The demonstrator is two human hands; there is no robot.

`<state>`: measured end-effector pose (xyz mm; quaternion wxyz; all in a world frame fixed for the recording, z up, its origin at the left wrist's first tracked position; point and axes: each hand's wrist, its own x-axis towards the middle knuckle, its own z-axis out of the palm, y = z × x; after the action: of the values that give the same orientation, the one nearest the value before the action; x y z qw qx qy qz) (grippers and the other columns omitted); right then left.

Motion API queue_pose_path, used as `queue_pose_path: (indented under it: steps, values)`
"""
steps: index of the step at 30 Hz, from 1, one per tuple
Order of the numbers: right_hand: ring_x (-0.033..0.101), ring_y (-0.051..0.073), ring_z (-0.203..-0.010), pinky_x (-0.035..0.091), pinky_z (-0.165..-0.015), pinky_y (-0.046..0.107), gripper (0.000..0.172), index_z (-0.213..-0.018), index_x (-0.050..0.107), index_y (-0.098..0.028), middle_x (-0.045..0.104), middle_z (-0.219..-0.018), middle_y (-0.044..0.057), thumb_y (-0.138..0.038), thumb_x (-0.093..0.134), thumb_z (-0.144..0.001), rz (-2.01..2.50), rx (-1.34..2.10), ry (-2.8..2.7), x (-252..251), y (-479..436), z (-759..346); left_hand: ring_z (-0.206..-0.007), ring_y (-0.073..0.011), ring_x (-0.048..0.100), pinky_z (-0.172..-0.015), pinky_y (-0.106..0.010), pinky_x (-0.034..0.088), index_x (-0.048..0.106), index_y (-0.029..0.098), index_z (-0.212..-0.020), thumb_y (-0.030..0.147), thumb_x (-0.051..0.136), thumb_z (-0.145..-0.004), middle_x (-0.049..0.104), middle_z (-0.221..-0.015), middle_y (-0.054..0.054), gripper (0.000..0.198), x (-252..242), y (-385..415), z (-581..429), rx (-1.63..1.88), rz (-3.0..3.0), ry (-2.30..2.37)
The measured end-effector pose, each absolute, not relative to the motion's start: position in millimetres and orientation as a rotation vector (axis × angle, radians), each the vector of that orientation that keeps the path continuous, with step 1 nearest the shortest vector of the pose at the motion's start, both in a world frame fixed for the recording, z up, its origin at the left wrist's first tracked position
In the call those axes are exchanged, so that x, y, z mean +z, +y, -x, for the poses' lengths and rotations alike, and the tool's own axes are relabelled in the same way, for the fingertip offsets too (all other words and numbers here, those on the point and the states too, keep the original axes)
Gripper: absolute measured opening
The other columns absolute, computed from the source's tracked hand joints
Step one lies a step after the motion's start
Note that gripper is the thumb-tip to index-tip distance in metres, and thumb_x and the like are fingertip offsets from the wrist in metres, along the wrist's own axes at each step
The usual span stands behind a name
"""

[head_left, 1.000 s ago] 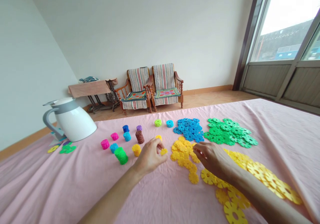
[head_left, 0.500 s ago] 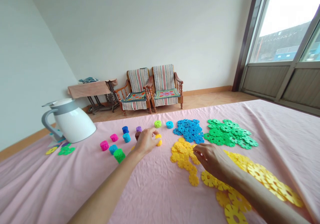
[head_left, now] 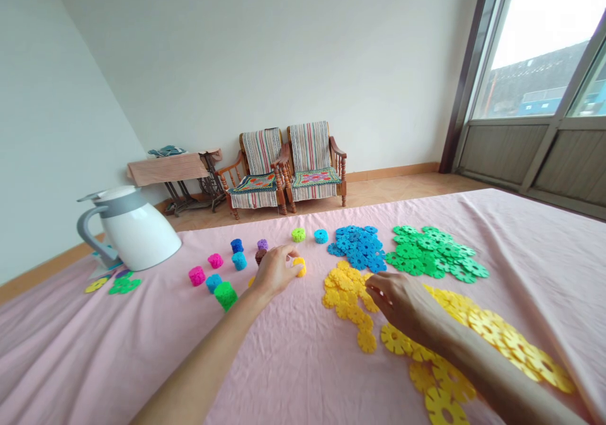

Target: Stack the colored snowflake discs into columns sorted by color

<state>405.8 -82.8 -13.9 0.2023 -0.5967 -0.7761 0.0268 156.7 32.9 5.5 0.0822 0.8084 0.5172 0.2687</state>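
My left hand (head_left: 274,270) is beside a short stack of yellow snowflake discs (head_left: 300,267) standing on the pink cloth. Its thumb is at the stack's near left side, while the index finger is raised and apart from it. Over the right edge of a small pile of yellow snowflake discs (head_left: 343,286), my right hand (head_left: 395,295) has its fingers curled together. What its fingertips pinch, if anything, is hidden. Larger yellow discs (head_left: 492,330) lie spread under and beyond the right forearm.
Blue discs (head_left: 357,247) and green discs (head_left: 433,252) lie in loose piles behind my right hand. Several small stacks, among them a lime one (head_left: 298,235) and a bright green one (head_left: 226,295), stand around my left hand. A white jug (head_left: 142,232) is at the left.
The left index finger has lifted off the yellow stack, whose top now shows more fully. My right hand has stayed in place.
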Motion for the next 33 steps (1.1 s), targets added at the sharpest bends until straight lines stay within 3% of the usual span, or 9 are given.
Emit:
queue_pose_path:
  steps: [3, 7, 11, 23, 33]
  values:
    - [0.047, 0.011, -0.055, 0.023, -0.053, 0.026, 0.030, -0.061, 0.051, -0.017, 0.057, -0.065, 0.002, -0.016, 0.038, -0.089, 1.665, 0.084, -2.178, -13, -82, -405, -0.084, -0.0188, 0.060, -0.078, -0.029, 0.044, 0.064, 0.018, -0.084, 0.017, 0.064, -0.072, 0.067, -0.090, -0.003, 0.013, 10, 18, -163, 0.819, -2.443, 1.467]
    - [0.047, 0.011, -0.055, 0.023, -0.053, 0.026, 0.030, -0.062, 0.051, -0.017, 0.057, -0.066, 0.002, -0.016, 0.038, -0.089, 1.674, 0.096, -2.172, -11, -82, -405, -0.074, -0.0143, 0.059, -0.069, -0.024, 0.045, 0.065, 0.020, -0.087, 0.014, 0.063, -0.073, 0.065, -0.086, 0.000, 0.015, 5, -10, -178, 0.646, -2.485, 1.167]
    - [0.046, 0.010, -0.055, 0.023, -0.054, 0.026, 0.029, -0.062, 0.050, -0.018, 0.057, -0.066, 0.001, -0.017, 0.039, -0.089, 1.676, 0.093, -2.158, -11, -83, -406, -0.080, -0.0168, 0.057, -0.073, -0.026, 0.045, 0.067, 0.021, -0.098, 0.015, 0.064, -0.073, 0.062, -0.091, -0.003, 0.025, -7, -25, -191, 0.518, -2.516, 0.997]
    - [0.046, 0.011, -0.055, 0.022, -0.053, 0.025, 0.030, -0.061, 0.048, -0.018, 0.055, -0.064, 0.000, -0.017, 0.038, -0.089, 1.676, 0.087, -2.151, -11, -82, -406, -0.075, -0.0164, 0.055, -0.065, -0.024, 0.043, 0.064, 0.015, -0.081, 0.017, 0.064, -0.068, 0.057, -0.082, -0.003, 0.012, -10, -25, -196, 0.480, -2.451, 1.127]
    - [0.046, 0.011, -0.055, 0.022, -0.053, 0.026, 0.030, -0.061, 0.049, -0.018, 0.055, -0.064, 0.001, -0.017, 0.038, -0.089, 1.678, 0.103, -2.159, -11, -83, -406, -0.076, -0.0143, 0.057, -0.070, -0.024, 0.045, 0.063, 0.017, -0.086, 0.013, 0.063, -0.068, 0.062, -0.088, -0.002, 0.018, 5, -4, -181, 0.777, -2.432, 1.348]
